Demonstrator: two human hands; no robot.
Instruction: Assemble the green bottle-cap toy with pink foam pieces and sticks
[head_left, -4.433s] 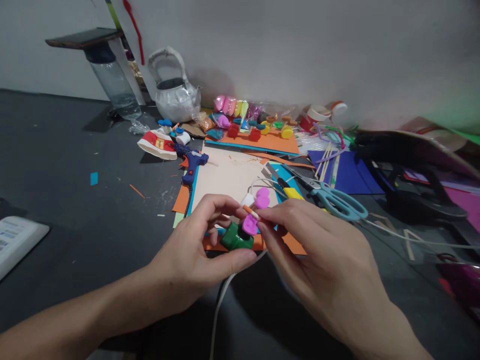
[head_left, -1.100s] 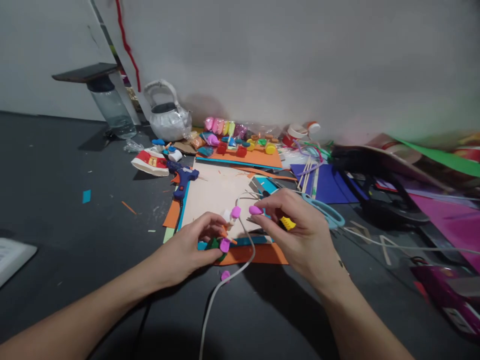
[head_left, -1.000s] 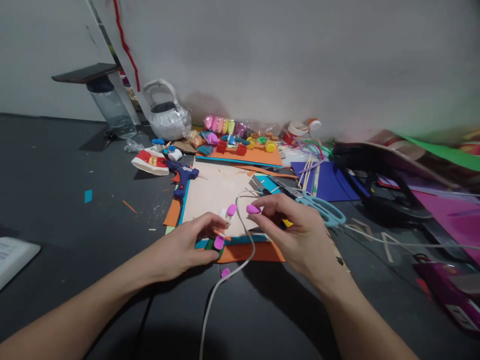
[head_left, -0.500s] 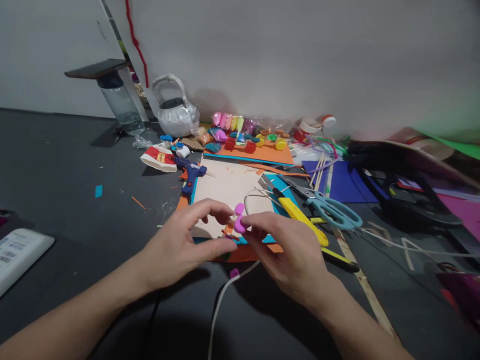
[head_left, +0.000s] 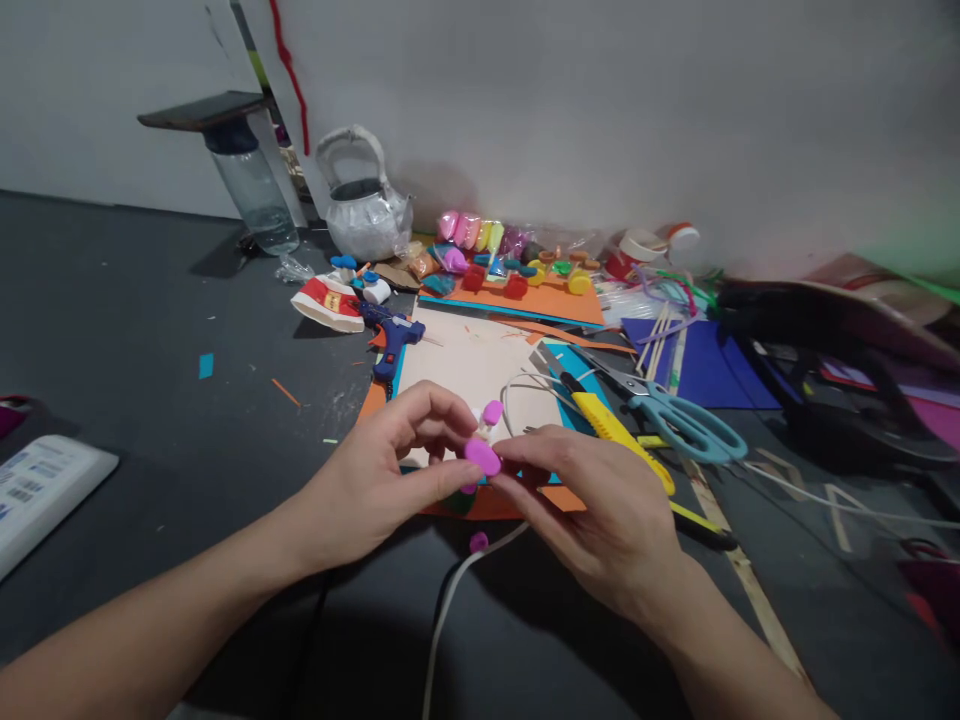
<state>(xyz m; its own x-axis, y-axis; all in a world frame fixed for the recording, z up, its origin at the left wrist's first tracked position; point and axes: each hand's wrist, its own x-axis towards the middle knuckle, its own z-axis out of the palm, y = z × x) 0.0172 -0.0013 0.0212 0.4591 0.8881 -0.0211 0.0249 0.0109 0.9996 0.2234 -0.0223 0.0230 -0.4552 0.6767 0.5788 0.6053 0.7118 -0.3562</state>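
A small craft piece with pink clay discs (head_left: 483, 457) is held up over the cream sheet (head_left: 465, 350) between my hands. My left hand (head_left: 401, 455) has its thumb tip at the front disc and curled fingers behind. From the other side, my right hand (head_left: 592, 515) pinches the disc's edge between thumb and forefinger. A smaller pink disc and a pale joining part show just above; the rest is hidden by my fingers. Below my hands, a loose pink lump (head_left: 478, 542) lies by a white cord (head_left: 457, 590) on the dark table.
Right of the sheet lie a yellow cutter (head_left: 611, 430) and blue-handled scissors (head_left: 686, 420). A blue glue gun (head_left: 394, 345) rests at its left edge. Behind are an orange board (head_left: 555, 303) bearing small wheeled clay pieces, a silver kettle (head_left: 367, 222) and a water bottle (head_left: 255, 190).
The craft piece has turned, so a pink disc now faces me more fully. My left thumb has come up against that disc. The whole view has shifted slightly.
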